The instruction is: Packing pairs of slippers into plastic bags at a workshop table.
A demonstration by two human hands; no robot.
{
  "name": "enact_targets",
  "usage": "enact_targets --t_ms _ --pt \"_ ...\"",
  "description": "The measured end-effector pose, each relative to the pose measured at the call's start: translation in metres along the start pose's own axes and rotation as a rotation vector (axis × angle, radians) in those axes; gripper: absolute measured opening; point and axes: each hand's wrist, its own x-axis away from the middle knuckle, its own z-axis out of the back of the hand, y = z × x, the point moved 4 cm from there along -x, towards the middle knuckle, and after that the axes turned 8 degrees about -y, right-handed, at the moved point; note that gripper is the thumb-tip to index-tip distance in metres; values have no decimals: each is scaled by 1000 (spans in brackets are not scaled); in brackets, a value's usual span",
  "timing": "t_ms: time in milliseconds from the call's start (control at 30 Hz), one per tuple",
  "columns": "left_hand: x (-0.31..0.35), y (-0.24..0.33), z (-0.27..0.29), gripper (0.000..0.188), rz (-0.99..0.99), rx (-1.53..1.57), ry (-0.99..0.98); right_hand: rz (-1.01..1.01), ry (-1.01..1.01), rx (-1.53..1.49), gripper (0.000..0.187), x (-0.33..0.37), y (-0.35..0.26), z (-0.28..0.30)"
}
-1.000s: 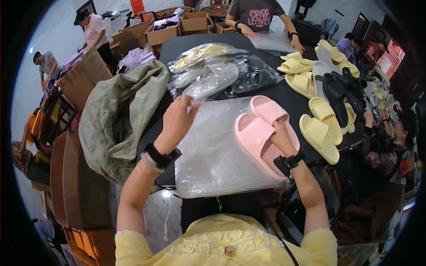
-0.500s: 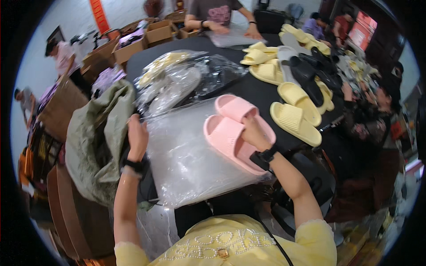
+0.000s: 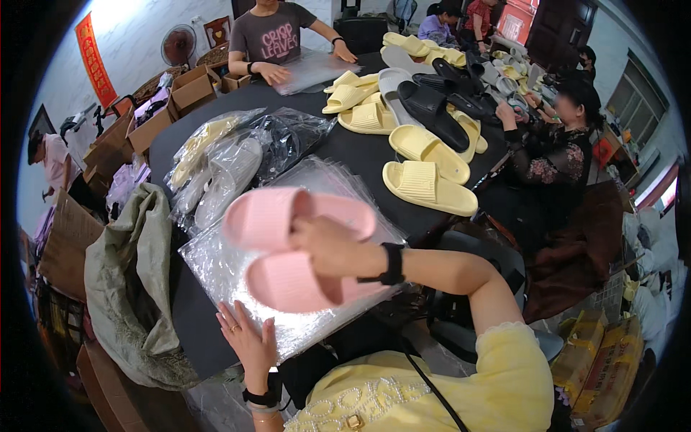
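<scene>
Two pink slides [image 3: 268, 219] are gripped together in my right hand [image 3: 327, 245], its fingers between them. They are over a stack of clear plastic bags [image 3: 216, 263] at the table's near edge, slightly blurred by motion. My left hand [image 3: 248, 338] lies with spread fingers on the near left edge of the bags and holds nothing. Just beyond the stack are bagged slides: grey ones [image 3: 234, 169], yellow ones [image 3: 194, 155] and something black [image 3: 295, 137] in clear wrapping.
Loose yellow slides [image 3: 425, 183] and black slides [image 3: 432, 111] cover the right side of the dark table [image 3: 191, 338]. A green-grey sack [image 3: 122, 273] hangs at the left. Across the table, a person [image 3: 273, 43] handles plastic bags; another person [image 3: 554, 144] sits at the right.
My right hand has carried the pink slides to the left and turned them. My left hand has come from beside the sack down onto the bags' near edge. The view has shifted right.
</scene>
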Motion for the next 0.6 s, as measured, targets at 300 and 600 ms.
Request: enact_targets --t_ms 300,600 --pt "0 -6 -9 80 -121 -191 21 156 -180 25 28 -61 -15 -85" --pt "1 9 5 80 39 -24 91 -331 315 -50 11 -60 132 -34"
